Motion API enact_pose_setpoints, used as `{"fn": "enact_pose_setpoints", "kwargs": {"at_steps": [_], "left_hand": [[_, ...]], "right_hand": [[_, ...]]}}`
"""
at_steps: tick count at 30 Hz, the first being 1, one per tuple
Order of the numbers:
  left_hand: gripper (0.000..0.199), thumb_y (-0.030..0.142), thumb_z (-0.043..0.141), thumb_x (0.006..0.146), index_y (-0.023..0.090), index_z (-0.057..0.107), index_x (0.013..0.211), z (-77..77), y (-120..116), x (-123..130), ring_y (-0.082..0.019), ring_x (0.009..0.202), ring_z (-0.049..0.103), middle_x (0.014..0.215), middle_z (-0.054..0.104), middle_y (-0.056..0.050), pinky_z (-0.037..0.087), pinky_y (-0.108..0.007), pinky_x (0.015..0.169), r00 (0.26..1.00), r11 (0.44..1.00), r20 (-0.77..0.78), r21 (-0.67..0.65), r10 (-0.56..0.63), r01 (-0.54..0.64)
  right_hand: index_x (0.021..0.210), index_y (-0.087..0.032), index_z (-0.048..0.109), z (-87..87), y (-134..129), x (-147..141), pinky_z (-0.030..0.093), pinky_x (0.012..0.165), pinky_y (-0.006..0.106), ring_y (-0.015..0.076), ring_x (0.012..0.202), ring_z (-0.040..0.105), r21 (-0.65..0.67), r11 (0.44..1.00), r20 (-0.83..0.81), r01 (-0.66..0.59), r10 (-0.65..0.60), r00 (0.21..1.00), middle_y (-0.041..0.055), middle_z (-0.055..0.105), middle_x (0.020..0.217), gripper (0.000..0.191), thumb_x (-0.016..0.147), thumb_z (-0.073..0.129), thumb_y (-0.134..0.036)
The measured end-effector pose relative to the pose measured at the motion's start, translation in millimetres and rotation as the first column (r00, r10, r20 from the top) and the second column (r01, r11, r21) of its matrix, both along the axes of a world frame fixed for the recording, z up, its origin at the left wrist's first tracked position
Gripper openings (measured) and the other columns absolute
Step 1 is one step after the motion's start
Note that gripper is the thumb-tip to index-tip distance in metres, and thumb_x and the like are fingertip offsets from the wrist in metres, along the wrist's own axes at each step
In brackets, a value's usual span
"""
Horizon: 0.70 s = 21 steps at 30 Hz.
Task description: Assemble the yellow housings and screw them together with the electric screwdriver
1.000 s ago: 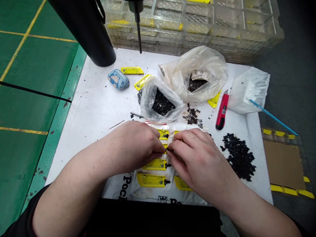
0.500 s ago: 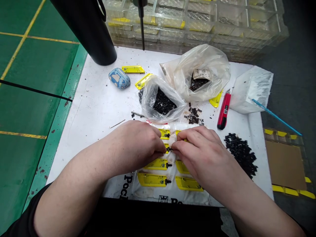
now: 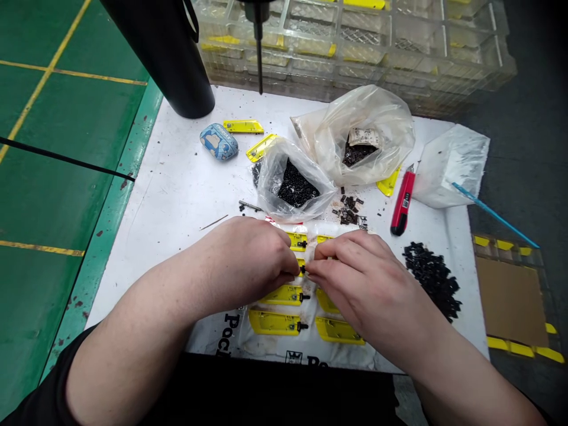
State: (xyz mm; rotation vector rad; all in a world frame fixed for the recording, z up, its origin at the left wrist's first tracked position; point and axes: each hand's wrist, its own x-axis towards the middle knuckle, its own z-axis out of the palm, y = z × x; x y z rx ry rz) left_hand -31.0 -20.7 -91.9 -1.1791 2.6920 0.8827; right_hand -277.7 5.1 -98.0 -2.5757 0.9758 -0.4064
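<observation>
Left hand [image 3: 248,254] and right hand [image 3: 359,278] pinch narrowly together on a small black part [image 3: 302,270], just above yellow plastic casings [image 3: 275,322] lined up on a printed plastic sheet [image 3: 213,337]; loose black parts [image 3: 432,281] lie right, beside a red utility knife [image 3: 402,201].

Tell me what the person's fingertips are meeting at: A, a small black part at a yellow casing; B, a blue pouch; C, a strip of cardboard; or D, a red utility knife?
A: the left hand and right hand come together at a small black part beside a yellow casing.
</observation>
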Motion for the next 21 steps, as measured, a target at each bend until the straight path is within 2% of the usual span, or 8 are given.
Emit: {"fn": "enact_pose_setpoints", "kwargs": {"at_steps": [6,10,12,14,17,21], "left_hand": [[0.017,0.030,0.071,0.097,0.036,0.087,0.097,1.0,-1.4,-0.2,-0.014,0.076,0.070,0.087,0.079,0.001,0.026,-0.031,0.059,1.000,1.000,0.006,0.023,-0.011,0.011],[0.017,0.030,0.071,0.097,0.037,0.087,0.096,0.4,-1.8,0.9,-0.014,0.075,0.069,0.087,0.079,0.003,0.027,-0.031,0.060,1.000,0.999,0.003,0.028,-0.017,0.017],[0.017,0.029,0.071,0.097,0.037,0.086,0.096,0.2,-1.8,1.3,-0.013,0.075,0.069,0.087,0.080,0.004,0.027,-0.031,0.060,1.000,0.999,0.005,0.037,-0.022,0.022],[0.018,0.028,0.071,0.097,0.037,0.086,0.094,0.2,-2.0,1.6,-0.012,0.073,0.067,0.085,0.079,0.005,0.027,-0.031,0.060,1.000,0.999,0.000,0.027,-0.030,0.030],[0.018,0.026,0.070,0.097,0.033,0.085,0.089,1.0,-3.0,2.1,-0.010,0.071,0.065,0.083,0.077,0.005,0.028,-0.030,0.059,0.998,0.999,-0.053,0.003,-0.041,0.042],[0.020,0.023,0.068,0.098,0.029,0.083,0.085,3.2,-4.7,4.0,-0.008,0.071,0.063,0.082,0.075,0.005,0.033,-0.027,0.060,0.989,0.998,-0.143,0.029,-0.048,0.053]], "right_hand": [[0.125,-0.017,0.077,6.1,1.3,-2.9,0.052,0.101,0.047,0.0273,0.117,0.061,0.059,0.996,-0.010,-0.067,0.068,0.998,0.0081,0.073,0.126,0.022,0.111,0.062,-0.022],[0.129,-0.021,0.076,7.6,-0.5,-5.7,0.053,0.104,0.047,0.0273,0.120,0.060,0.117,0.992,-0.008,-0.040,0.042,0.999,0.0082,0.070,0.129,0.023,0.107,0.068,-0.022],[0.129,-0.020,0.076,6.5,-6.0,-9.6,0.053,0.102,0.045,0.0256,0.117,0.060,0.081,0.996,0.000,0.030,-0.031,1.000,0.0083,0.068,0.125,0.024,0.106,0.070,-0.022],[0.125,-0.018,0.078,3.5,-14.5,-14.8,0.052,0.099,0.043,0.0241,0.111,0.062,-0.027,0.986,0.002,0.163,-0.163,0.987,0.0085,0.068,0.117,0.021,0.106,0.069,-0.023],[0.116,-0.015,0.081,-3.6,-28.5,-22.8,0.052,0.096,0.043,0.0254,0.104,0.063,-0.170,0.920,-0.002,0.353,-0.359,0.933,0.0077,0.068,0.105,0.017,0.105,0.071,-0.024],[0.108,-0.018,0.082,-11.5,-39.9,-29.9,0.052,0.092,0.044,0.0275,0.101,0.063,-0.180,0.893,-0.026,0.413,-0.424,0.905,0.0064,0.068,0.099,0.012,0.100,0.075,-0.024]]}}
